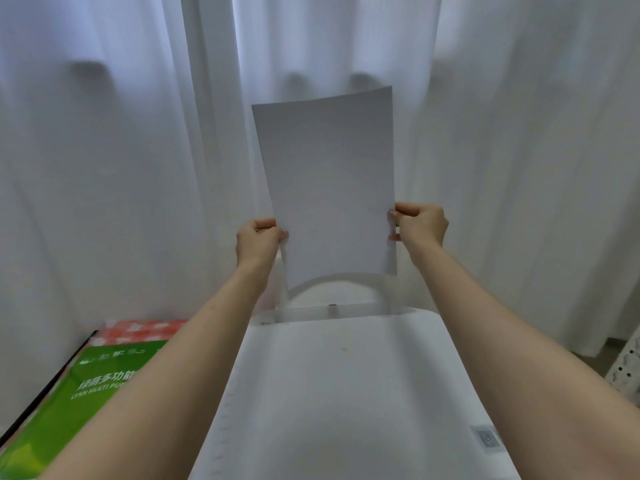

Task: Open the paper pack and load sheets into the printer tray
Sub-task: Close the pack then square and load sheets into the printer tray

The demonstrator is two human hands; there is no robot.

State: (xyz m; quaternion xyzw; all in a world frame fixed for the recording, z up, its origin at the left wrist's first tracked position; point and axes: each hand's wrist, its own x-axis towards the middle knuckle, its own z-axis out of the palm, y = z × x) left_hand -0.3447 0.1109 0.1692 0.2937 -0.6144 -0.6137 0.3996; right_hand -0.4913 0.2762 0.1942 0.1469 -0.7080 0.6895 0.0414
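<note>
I hold a thin stack of white sheets upright above the rear of the white printer. My left hand pinches its left edge and my right hand pinches its right edge. The bottom edge of the sheets bows upward and hangs just above the printer's rear paper tray, whose upright support is partly hidden behind the paper. The green paper pack lies flat to the left of the printer, partly covered by my left forearm.
A red and white patterned pack lies behind the green pack. White curtains hang close behind the printer. A perforated white metal piece stands at the right edge. A dark table edge runs along the lower left.
</note>
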